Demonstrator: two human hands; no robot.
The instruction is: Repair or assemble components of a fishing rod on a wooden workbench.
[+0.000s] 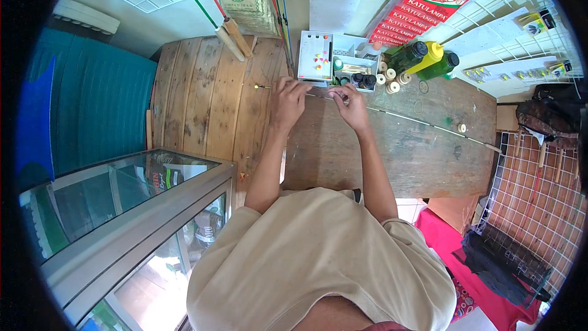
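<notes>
A long thin rod (429,124), banded light and dark, lies slantwise over the wooden table. Its left end carries a small yellow bead (256,86), and its right end reaches the table's right edge. My left hand (289,101) is closed over the rod near the beaded end, with its fingers curled. To the right, my right hand (351,107) pinches thumb and forefinger together close to the rod; what sits between the fingertips is too small to make out. Just beyond both hands stands a white compartment box (309,55) with small coloured pieces on its left part.
Small dark bottles (368,81) stand in the box. Thread spools (392,87), a yellow squeeze bottle (432,55) and green bottles (442,66) crowd its right side. One spool (462,128) stands farther right. Wood-handled rods (229,44) lean back left; a glass cabinet (141,208) borders my left.
</notes>
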